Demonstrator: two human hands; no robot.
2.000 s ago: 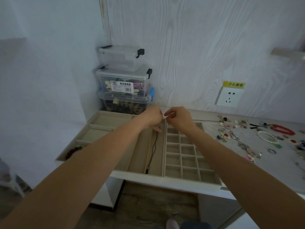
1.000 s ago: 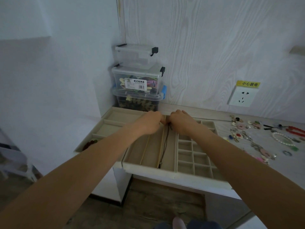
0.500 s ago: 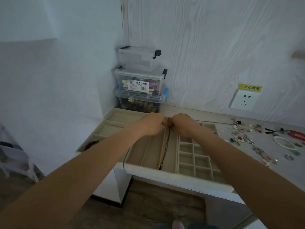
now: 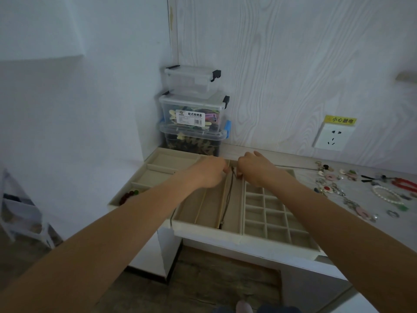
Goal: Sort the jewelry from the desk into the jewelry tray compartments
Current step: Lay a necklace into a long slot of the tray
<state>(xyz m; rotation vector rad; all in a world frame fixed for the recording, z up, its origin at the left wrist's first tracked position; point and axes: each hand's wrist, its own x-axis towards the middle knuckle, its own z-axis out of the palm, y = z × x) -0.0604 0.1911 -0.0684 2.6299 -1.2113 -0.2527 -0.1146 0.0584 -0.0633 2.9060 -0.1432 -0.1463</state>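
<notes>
Your left hand and right hand meet over the cord in the tray; their curled fingertips hide whether they pinch it.

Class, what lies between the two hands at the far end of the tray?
In the head view, the dark cord and a slot divider.

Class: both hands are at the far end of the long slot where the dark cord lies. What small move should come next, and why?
Probably let go and pull back. The cord already lies along the slot of the tray, with the left hand and right hand at its far end, apparently still pinching it. More jewelry waits on the desk.
</notes>
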